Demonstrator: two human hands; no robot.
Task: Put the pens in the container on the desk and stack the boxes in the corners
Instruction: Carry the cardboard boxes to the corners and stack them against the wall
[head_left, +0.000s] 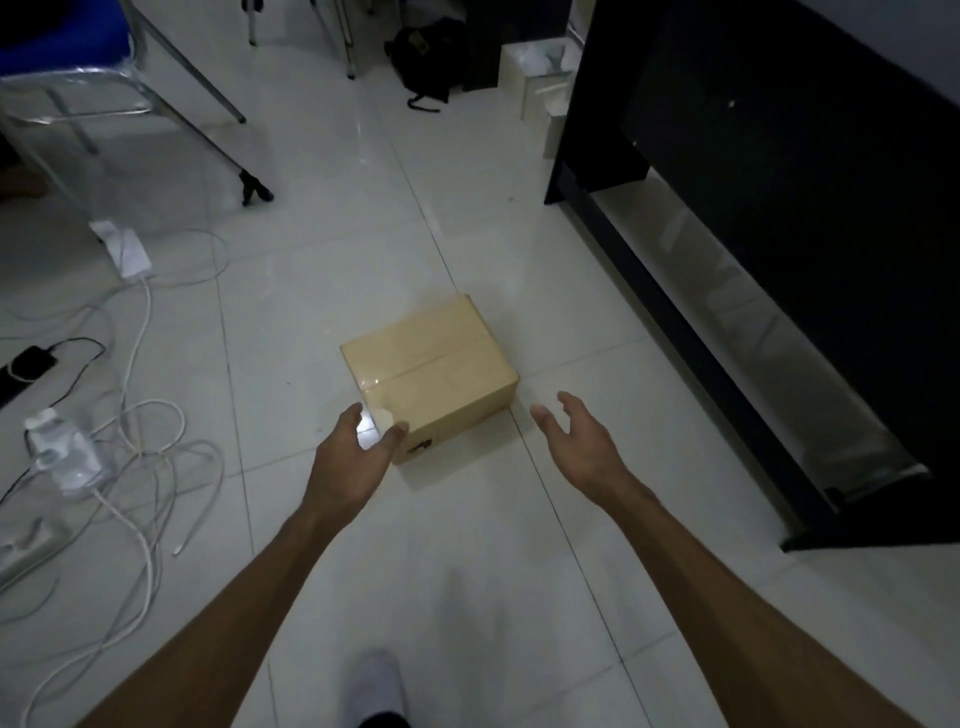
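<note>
box: one tan cardboard box (430, 371) sits on the floor at centre frame; sealed with clear tape along the top seam; dark mark on the near side face; no other boxes clearly in view, pens and container not seen
left hand: left hand (353, 457) at the box's near-left corner; fingers spread and relaxed; thumb tip touching or almost touching the corner, cannot tell which; holding nothing
right hand: right hand (576, 436) just beside the box's right side, apart from it; palm turned inward; fingers straight, holding nothing
handling: likely light to moderate, contents unknown; stiff walls, should not crush under a two-hand squeeze; taped top looks glossy so may be slippery; better to take it by the two opposite side faces, low, or fingers under the bottom edges
step: judged as reach-in before lifting; stacking not yet done
floor: white glossy tiles (519, 571); reflective, box could slide if pushed
room: dim; dark cabinet (779, 208) along the right of frame; tangle of white cables (150, 441) at left; chair legs (197, 78) upper left; black bag (426, 57) at top centre; a socked foot (371, 686) at bottom centre
risk: cables lie close to the walking path
</note>
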